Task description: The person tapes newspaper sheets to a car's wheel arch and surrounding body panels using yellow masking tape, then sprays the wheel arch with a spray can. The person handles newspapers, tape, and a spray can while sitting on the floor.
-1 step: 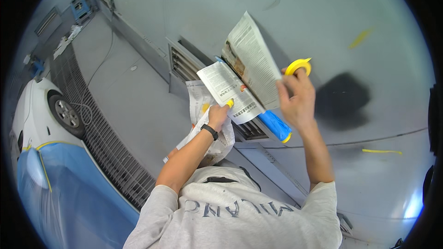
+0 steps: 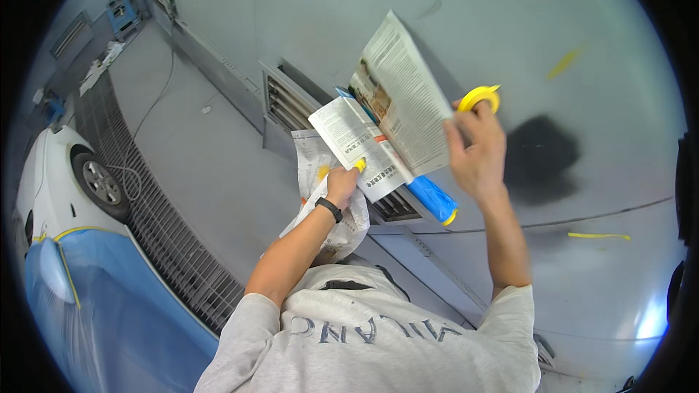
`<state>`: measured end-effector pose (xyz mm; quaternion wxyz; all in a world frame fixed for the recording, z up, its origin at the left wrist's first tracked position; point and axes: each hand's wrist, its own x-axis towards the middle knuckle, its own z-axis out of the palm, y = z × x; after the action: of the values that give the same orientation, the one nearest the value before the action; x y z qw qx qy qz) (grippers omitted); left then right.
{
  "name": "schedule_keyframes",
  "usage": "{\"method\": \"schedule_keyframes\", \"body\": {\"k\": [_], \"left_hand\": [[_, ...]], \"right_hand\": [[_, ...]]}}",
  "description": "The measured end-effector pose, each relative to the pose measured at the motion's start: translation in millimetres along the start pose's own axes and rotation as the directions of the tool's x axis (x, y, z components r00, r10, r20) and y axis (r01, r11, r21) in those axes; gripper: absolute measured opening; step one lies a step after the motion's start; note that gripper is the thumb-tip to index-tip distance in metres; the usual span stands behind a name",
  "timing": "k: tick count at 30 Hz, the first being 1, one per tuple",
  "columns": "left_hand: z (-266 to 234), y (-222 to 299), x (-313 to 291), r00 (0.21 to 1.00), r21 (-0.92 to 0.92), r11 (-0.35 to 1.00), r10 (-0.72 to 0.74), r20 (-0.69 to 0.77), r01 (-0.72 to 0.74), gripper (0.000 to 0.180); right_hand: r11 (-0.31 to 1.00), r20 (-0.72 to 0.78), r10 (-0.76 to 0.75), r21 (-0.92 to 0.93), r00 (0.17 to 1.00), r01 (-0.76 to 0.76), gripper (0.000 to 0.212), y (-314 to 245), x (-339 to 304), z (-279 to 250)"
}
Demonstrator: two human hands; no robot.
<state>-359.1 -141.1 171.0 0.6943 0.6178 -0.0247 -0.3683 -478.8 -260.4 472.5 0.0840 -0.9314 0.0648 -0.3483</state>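
A magazine or folded newspaper (image 2: 408, 94) stands open against the wall, its printed pages spread. My right hand (image 2: 479, 151) is at the right edge of the upper page, its fingers closed round a roll of yellow masking tape (image 2: 480, 96). At the lower page is my left hand (image 2: 342, 186), closed, with a yellow bit of tape (image 2: 360, 164) at its fingertips. A crumpled printed sheet (image 2: 313, 153) hangs from this hand, partly hidden by the wrist. Below the pages, a roll of blue plastic film (image 2: 431, 198) with a yellow end pokes out.
The pages rest by a louvred vent (image 2: 287, 102) in the grey wall. A yellow tape strip (image 2: 598, 236) and a dark patch (image 2: 542, 151) mark the wall at right. To the left are a floor grating (image 2: 167, 211) and a white car (image 2: 54, 160) partly covered in blue film (image 2: 124, 298).
My right hand has shifted a little to the right and up with the tape roll. The upper page is spread wider. My left hand stays nearly in place.
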Motion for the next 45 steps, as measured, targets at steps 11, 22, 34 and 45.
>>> {"method": "schedule_keyframes", "body": {"k": [11,22,34,45], "left_hand": [[1,-5,-27,0.930,0.358,0.883,0.356,-0.089,-0.303,0.032],[-57,5,-39,0.944,0.457,0.840,0.330,-0.005,-0.291,0.032],[-69,163,-98,0.028,0.320,-0.183,0.829,0.558,-0.930,0.027],[-126,186,132,0.627,0.656,-0.168,0.194,0.754,-0.736,0.036]], "right_hand": [[0.954,-0.500,0.088,-0.207,0.862,-0.217,0.027,-19,86,-145],[0.912,-0.525,0.033,-0.332,0.850,-0.240,0.022,-14,46,-166],[0.899,-0.647,0.242,-0.130,0.723,-0.418,0.019,27,-35,-198],[0.891,-0.625,0.201,-0.204,0.754,-0.407,0.021,46,-91,-195]]}}
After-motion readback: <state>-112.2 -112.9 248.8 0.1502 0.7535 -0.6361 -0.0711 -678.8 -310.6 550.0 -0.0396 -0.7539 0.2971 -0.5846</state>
